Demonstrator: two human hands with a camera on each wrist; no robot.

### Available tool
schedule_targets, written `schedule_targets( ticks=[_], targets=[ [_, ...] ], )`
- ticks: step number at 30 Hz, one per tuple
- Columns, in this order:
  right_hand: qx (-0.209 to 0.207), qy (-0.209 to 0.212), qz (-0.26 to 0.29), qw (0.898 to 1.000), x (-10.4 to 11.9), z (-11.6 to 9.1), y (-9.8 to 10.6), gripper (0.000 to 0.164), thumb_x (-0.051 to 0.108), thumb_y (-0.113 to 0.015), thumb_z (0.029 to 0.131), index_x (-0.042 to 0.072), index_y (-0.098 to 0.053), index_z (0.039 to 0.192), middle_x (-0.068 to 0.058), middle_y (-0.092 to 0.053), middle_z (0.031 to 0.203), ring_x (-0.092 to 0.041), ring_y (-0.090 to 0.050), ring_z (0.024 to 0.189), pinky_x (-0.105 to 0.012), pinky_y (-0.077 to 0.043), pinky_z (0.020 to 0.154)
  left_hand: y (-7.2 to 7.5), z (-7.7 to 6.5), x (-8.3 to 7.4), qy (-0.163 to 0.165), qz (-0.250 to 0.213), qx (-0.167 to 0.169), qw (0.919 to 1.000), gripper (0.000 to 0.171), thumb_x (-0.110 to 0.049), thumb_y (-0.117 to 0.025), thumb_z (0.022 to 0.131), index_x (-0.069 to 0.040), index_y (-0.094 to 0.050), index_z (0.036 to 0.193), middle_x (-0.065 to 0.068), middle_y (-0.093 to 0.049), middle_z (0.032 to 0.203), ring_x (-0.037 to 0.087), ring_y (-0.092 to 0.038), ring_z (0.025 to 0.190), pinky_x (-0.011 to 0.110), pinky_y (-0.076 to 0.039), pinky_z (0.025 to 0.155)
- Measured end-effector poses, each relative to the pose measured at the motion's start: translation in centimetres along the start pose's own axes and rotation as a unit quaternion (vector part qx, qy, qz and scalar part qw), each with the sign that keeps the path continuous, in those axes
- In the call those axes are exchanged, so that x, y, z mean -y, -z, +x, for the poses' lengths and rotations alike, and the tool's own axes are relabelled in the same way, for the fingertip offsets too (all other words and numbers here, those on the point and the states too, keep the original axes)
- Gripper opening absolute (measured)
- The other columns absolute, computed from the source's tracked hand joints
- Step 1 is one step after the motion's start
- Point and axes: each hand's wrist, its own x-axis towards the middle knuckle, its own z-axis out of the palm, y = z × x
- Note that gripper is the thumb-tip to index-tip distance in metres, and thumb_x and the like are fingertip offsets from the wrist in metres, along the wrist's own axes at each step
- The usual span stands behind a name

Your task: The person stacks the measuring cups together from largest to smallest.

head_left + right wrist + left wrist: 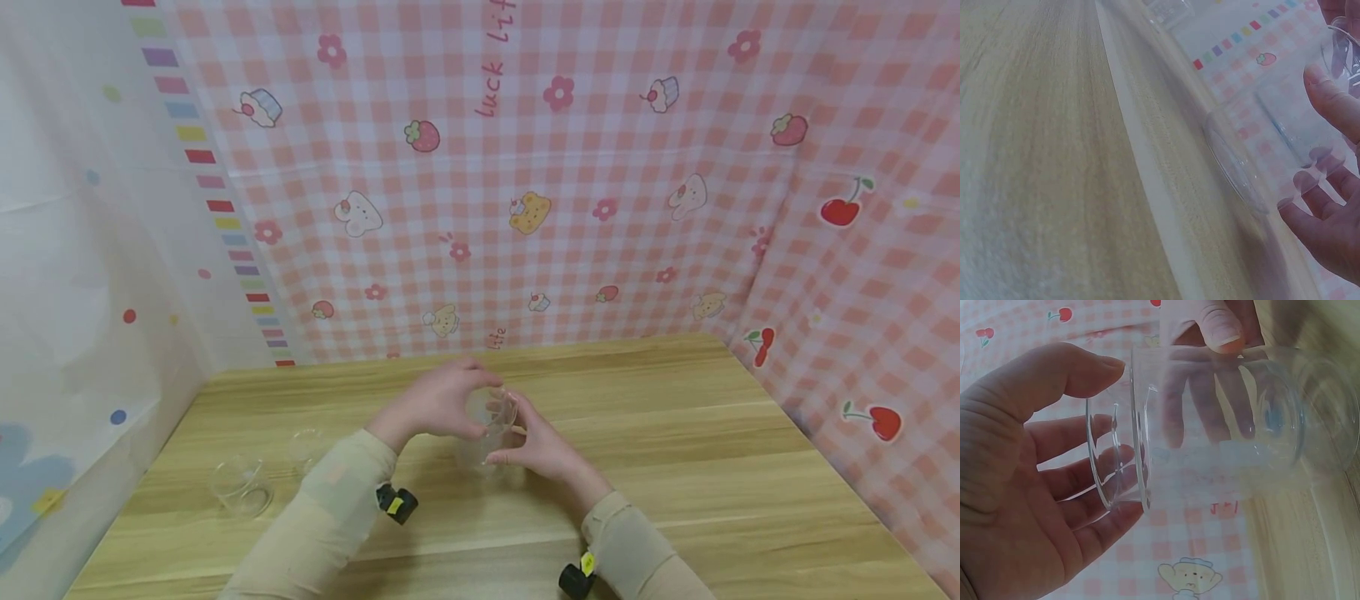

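Note:
Near the back middle of the table, two clear cups are nested, tilted in the left wrist view. The inner cup (1114,478) sticks out of the outer cup (1210,472) by a short band below its rim. My left hand (442,402) holds the inner cup at the rim, thumb on one side and fingers on the other. Around the outer cup's side my right hand (549,450) grips with thumb and fingers. Through the clear walls the right fingers show. Whether the outer cup's base touches the table, I cannot tell.
Two more clear cups stand on the wooden table (675,467) at the left: one cup (242,487) nearer the front, another cup (306,450) just behind it, close to my left sleeve. A checked cloth (480,183) hangs along the table's back and right.

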Motion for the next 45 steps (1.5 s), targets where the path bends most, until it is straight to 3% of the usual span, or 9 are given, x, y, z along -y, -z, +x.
schedule_targets(
  ticks=[11,29,38,45],
  targets=[
    [-0.003,-0.002,-0.007,1.0,0.12,-0.07,-0.06,0.088,0.002,-0.079,0.082,0.009,-0.025,0.151,-0.023,-0.038,0.15,-0.038,-0.038,0.136,-0.05,-0.037,0.11,-0.1,0.42,0.21,-0.019,0.005,0.011,0.9997,0.063,-0.018,-0.079,0.071,-0.007,-0.063,0.131,0.011,-0.059,0.131,0.029,-0.056,0.118,0.045,-0.048,0.098],
    [0.004,0.008,-0.004,1.0,-0.07,-0.06,-0.01,0.088,0.004,-0.078,0.084,0.006,-0.023,0.153,-0.029,-0.035,0.15,-0.041,-0.036,0.136,-0.051,-0.036,0.11,0.34,0.67,-0.05,-0.012,0.007,0.04,0.9991,0.063,-0.017,-0.077,0.07,-0.006,-0.063,0.131,0.011,-0.059,0.13,0.028,-0.056,0.117,0.045,-0.049,0.096],
    [0.001,-0.006,-0.003,1.0,0.18,-0.21,-0.09,0.09,0.004,-0.079,0.083,0.009,-0.023,0.153,-0.021,-0.038,0.15,-0.037,-0.037,0.137,-0.05,-0.036,0.11,0.41,0.74,-0.1,-0.009,0.009,0.053,0.9985,0.062,-0.017,-0.078,0.072,-0.007,-0.062,0.131,0.011,-0.058,0.13,0.028,-0.055,0.118,0.045,-0.049,0.097],
    [-0.002,-0.004,-0.005,1.0,-0.09,-0.11,-0.11,0.09,0.006,-0.08,0.082,0.009,-0.023,0.153,-0.022,-0.038,0.149,-0.04,-0.037,0.136,-0.049,-0.037,0.11,0.51,0.82,-0.16,-0.005,0.008,0.058,0.9983,0.062,-0.017,-0.078,0.071,-0.007,-0.063,0.131,0.01,-0.058,0.129,0.028,-0.055,0.117,0.045,-0.049,0.096]
  ],
)
